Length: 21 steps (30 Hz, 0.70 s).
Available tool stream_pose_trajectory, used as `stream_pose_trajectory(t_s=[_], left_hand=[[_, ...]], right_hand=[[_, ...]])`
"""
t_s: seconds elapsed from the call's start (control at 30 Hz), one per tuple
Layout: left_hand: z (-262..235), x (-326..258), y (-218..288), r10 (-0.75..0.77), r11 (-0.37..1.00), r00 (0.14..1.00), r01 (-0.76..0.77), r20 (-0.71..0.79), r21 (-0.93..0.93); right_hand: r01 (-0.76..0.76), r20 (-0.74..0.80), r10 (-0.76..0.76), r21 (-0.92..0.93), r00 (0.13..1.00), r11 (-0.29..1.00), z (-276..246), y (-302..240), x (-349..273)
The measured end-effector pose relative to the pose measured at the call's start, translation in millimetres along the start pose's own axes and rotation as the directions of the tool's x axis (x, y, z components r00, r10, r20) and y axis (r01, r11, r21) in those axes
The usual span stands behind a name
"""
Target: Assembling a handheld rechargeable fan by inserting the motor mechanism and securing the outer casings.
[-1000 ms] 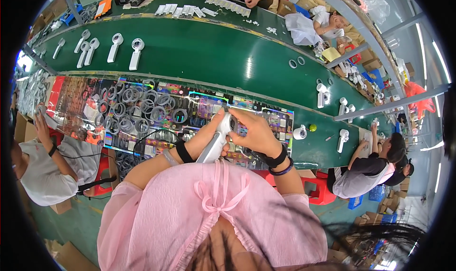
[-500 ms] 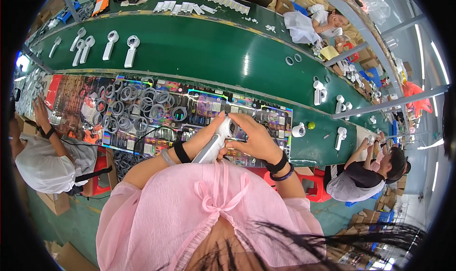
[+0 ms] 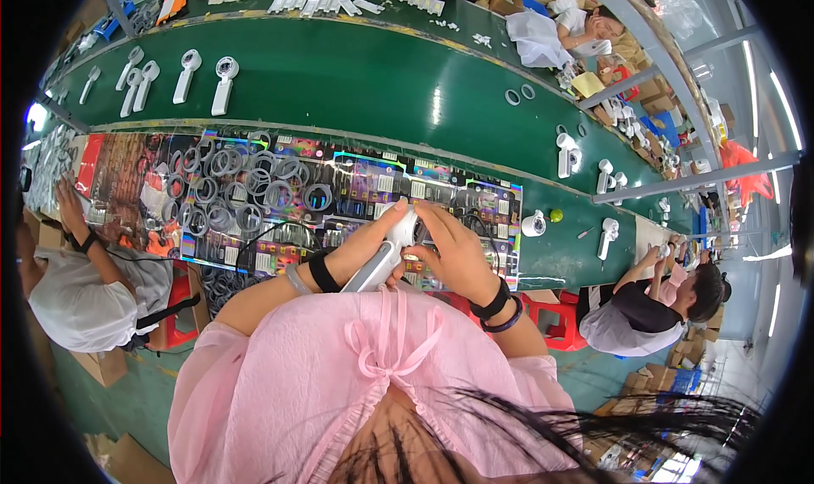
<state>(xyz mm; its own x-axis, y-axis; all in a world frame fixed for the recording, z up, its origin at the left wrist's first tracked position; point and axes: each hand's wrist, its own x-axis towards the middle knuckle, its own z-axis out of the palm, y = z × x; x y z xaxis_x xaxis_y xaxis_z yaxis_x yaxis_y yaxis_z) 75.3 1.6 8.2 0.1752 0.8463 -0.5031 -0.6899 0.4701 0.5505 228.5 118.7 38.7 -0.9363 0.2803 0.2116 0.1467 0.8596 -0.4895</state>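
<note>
Close in front of my chest is a white and grey handheld fan point(image 3: 374, 268), tilted with its head up and to the right. My left hand point(image 3: 379, 232) is closed around its neck and the side of its head. My right hand point(image 3: 452, 248) wraps the other side of the head, fingers over the top and thumb near the neck. Between them my hands hide most of the fan's round face. Just beyond lies a printed, shiny work mat point(image 3: 360, 197), with a pile of grey rings point(image 3: 246, 183) left of my hands.
A green conveyor belt point(image 3: 339, 77) runs across beyond the mat, carrying white handheld fans point(image 3: 225, 86) at left and more at right. A white fan head point(image 3: 534, 224) and a small green ball point(image 3: 556, 215) lie to the right. Co-workers sit on both sides, near red stools point(image 3: 555, 323).
The fans on the far left of the belt have shifted slightly left. My right hand has turned a little further over the fan's head, covering more of its face.
</note>
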Motion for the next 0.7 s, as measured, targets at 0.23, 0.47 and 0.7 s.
stream_pose_trajectory(t_s=[0.23,0.47,0.7], left_hand=[[-1,1,1,-0.031,0.999,0.999,0.031,0.004,0.006],[0,2,9,-0.017,1.000,0.993,0.018,0.119,-0.008],[0,8,11,-0.048,0.997,0.984,0.057,0.171,-0.050]], right_hand=[[0.015,-0.083,-0.012,0.038,0.996,0.999,-2,-5,0],[-0.029,-0.066,0.035,0.083,0.997,0.996,-18,-6,3],[-0.002,-0.014,0.003,0.048,1.000,0.999,-22,2,6]])
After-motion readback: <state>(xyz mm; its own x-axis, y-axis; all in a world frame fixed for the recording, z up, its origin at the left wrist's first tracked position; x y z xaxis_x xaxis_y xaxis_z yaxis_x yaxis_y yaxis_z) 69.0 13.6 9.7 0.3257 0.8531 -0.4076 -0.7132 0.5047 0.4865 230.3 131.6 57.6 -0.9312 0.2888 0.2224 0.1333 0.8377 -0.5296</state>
